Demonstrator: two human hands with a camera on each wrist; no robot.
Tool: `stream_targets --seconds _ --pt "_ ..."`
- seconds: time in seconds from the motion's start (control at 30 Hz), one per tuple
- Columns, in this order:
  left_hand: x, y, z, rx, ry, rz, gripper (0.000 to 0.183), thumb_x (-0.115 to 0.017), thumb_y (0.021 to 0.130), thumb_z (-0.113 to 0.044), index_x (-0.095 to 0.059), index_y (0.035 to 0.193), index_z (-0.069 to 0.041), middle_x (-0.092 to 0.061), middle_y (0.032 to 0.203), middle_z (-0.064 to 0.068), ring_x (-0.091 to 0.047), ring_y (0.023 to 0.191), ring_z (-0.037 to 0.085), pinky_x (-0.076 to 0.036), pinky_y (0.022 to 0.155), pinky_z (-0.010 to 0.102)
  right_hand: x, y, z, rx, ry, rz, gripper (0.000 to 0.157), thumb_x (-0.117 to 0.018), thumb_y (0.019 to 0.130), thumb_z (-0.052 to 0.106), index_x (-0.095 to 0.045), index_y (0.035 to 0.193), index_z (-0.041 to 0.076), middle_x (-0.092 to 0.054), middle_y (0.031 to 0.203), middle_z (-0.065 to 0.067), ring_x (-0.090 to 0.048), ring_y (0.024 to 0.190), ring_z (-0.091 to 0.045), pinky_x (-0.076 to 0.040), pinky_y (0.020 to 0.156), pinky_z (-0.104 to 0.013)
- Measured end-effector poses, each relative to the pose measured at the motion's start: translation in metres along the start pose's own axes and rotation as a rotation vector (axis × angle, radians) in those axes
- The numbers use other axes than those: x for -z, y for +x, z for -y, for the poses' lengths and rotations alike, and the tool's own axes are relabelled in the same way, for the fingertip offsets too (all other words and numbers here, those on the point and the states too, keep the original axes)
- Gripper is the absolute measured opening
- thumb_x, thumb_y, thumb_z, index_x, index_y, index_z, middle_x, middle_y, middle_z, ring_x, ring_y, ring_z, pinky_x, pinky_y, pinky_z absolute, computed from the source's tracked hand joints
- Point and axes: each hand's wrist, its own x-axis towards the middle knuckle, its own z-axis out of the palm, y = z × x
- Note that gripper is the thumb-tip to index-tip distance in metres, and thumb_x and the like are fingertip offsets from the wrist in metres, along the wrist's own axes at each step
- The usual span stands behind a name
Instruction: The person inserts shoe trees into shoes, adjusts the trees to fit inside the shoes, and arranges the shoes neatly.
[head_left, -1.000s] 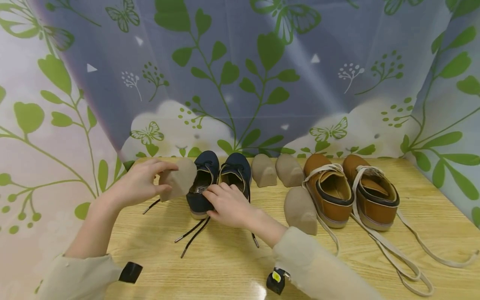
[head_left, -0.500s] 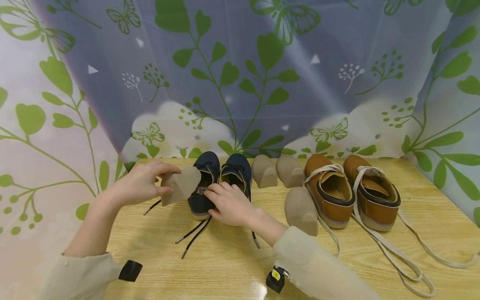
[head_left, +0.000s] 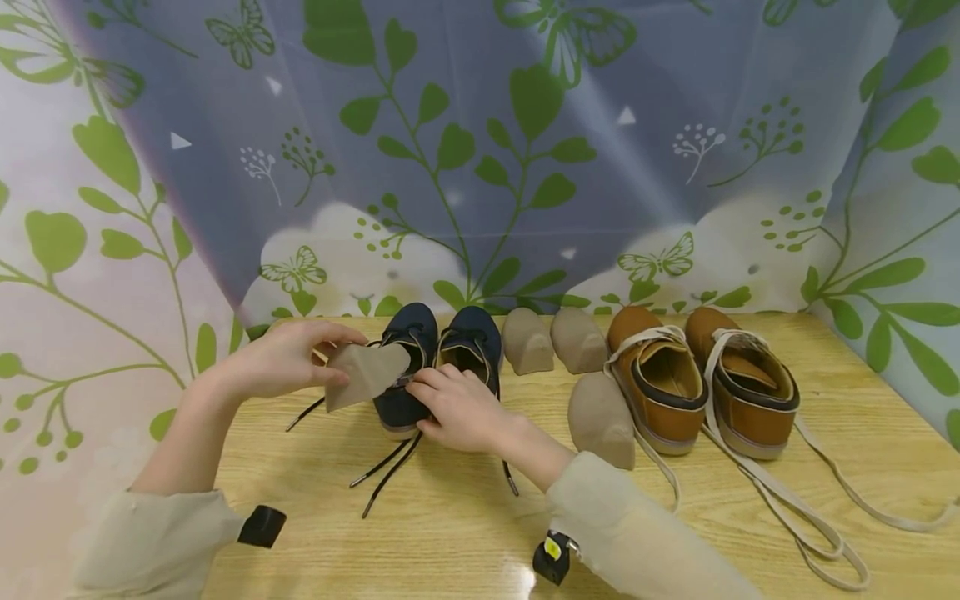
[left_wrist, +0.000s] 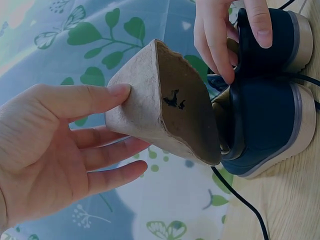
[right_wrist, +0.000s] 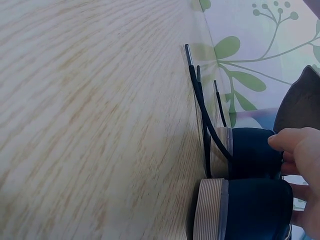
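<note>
My left hand [head_left: 277,358] pinches a beige moulded-pulp shoe insert [head_left: 363,379] between thumb and fingers. Its rounded tip overlaps the opening of the left navy shoe [head_left: 397,412] in the head view. Seen from the left wrist, the hollow underside of the insert [left_wrist: 185,107] shows dark marks. My right hand [head_left: 461,408] grips that shoe at the heel, with the thumb outside and fingers at the collar. Close beside it stands the right navy shoe [head_left: 474,321], partly covered by my right hand. Both navy shoes point toward the backdrop.
Three more pulp inserts [head_left: 602,421] lie right of the navy shoes. Beyond them stands a pair of brown shoes [head_left: 671,421], whose long cream laces [head_left: 795,521] trail over the wooden table [head_left: 435,550]. Black laces [head_left: 390,475] stick out around the navy shoes. A patterned backdrop [head_left: 480,167] rises behind.
The insert in my left hand has moved slightly right and tilted, its tip now over the left navy shoe's opening. My right hand keeps its grip on the heel.
</note>
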Motion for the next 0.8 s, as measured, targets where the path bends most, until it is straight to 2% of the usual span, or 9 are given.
stream_targets --seconds 0.13,0.3,0.53,0.8 --pt "0.002 0.003 0.001 0.014 0.014 0.020 0.045 -0.070 0.083 -0.019 -0.057 0.126 -0.014 -0.062 0.107 0.002 -0.056 0.087 0.016 -0.046 0.069 0.034 0.001 0.000 -0.001 0.002 -0.002 -0.002 0.045 -0.058 0.091 0.033 -0.052 0.131 0.014 -0.048 0.130 -0.002 -0.047 0.111 -0.021 -0.044 0.084 -0.036" --pt "0.003 0.008 0.000 0.042 0.021 0.045 0.048 -0.069 0.084 -0.023 -0.055 0.129 -0.015 -0.062 0.107 0.002 -0.057 0.089 0.017 -0.046 0.070 0.037 0.002 0.001 -0.001 0.005 0.004 -0.006 0.045 -0.058 0.091 0.033 -0.052 0.131 0.013 -0.047 0.131 -0.002 -0.046 0.111 -0.021 -0.044 0.084 -0.036" --pt "0.003 0.015 -0.004 0.047 0.034 0.087 0.048 -0.067 0.085 -0.026 -0.054 0.131 -0.016 -0.061 0.107 0.001 -0.058 0.091 0.018 -0.047 0.071 0.037 0.003 0.001 -0.002 0.009 0.010 -0.006 0.045 -0.059 0.091 0.033 -0.052 0.131 0.013 -0.047 0.132 -0.003 -0.046 0.113 -0.022 -0.044 0.086 -0.036" --pt "-0.003 0.024 -0.001 0.075 -0.025 0.126 0.049 -0.065 0.086 -0.020 -0.051 0.133 -0.012 -0.060 0.113 0.005 -0.057 0.099 0.024 -0.047 0.077 0.041 -0.001 -0.001 -0.001 0.019 0.021 -0.017 0.045 -0.059 0.091 0.033 -0.054 0.129 0.012 -0.048 0.130 -0.004 -0.046 0.112 -0.022 -0.044 0.086 -0.035"
